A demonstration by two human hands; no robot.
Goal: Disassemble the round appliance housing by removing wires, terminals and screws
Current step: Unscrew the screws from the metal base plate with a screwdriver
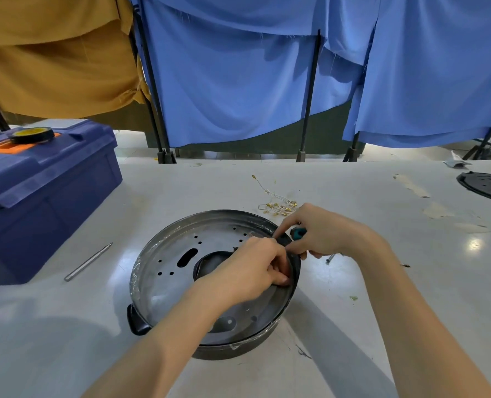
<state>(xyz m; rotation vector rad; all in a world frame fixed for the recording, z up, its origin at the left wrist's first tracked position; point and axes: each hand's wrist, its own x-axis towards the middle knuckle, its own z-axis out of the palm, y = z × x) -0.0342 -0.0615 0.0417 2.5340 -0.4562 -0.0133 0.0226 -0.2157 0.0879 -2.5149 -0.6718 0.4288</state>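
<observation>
The round metal appliance housing lies open side up on the white table, its perforated floor showing an oval slot and a large centre hole. My left hand reaches inside at the right wall, fingers curled onto the dark rim there. My right hand is just outside the same spot; it grips a teal-handled screwdriver and its fingers touch the rim. The tool's tip is hidden by my hands. A tangle of removed white wires with brass terminals lies behind the housing. One loose screw sits to the right.
A blue toolbox with a roll of black tape on its lid stands at the left. A metal rod lies beside it. A dark perforated round plate sits at the far right edge. Cloth-draped racks stand behind the table.
</observation>
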